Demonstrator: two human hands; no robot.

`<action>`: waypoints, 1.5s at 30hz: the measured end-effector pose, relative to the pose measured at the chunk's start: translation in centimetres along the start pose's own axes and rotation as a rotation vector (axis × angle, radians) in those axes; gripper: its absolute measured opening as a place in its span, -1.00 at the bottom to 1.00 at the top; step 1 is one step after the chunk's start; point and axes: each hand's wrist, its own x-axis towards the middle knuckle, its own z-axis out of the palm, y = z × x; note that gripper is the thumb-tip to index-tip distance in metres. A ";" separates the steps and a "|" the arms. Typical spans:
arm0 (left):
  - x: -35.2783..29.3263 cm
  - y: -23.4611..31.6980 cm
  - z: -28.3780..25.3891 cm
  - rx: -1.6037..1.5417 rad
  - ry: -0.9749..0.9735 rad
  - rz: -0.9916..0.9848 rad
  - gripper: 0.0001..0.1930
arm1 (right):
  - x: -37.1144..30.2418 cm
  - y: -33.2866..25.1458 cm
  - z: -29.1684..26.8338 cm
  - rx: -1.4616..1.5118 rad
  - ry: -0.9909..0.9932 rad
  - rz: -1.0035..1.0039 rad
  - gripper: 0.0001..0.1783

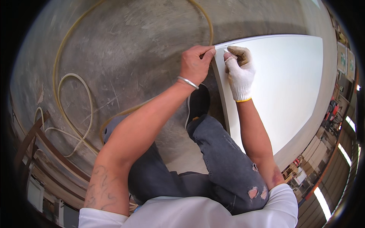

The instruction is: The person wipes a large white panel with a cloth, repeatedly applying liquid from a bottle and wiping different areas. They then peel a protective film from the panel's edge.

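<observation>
A large white panel (281,87) lies on my right, with a thin pale strip (266,37) running along its far edge. My left hand (197,62), bare and with a silver bangle (188,82) at the wrist, is closed in a pinch at the panel's far left corner. Over the panel, just beside that corner, my right hand (240,68) wears a white knitted glove with a yellow cuff. Its fingers are curled together, the thumb and fingertips bare. A small white tip shows at them, too small to name.
A yellowish hose (57,76) loops over the grey concrete floor (125,41) on the left. Dark brown metal bars (57,152) stand at the lower left. My dark shoe (199,100) rests close to the panel's left edge. Stacked boxes (315,152) are at the far right.
</observation>
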 end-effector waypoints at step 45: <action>-3.3 0.9 4.5 -0.345 0.305 -0.395 -0.63 | -0.1 -0.5 -0.6 0.116 -0.065 0.072 -0.76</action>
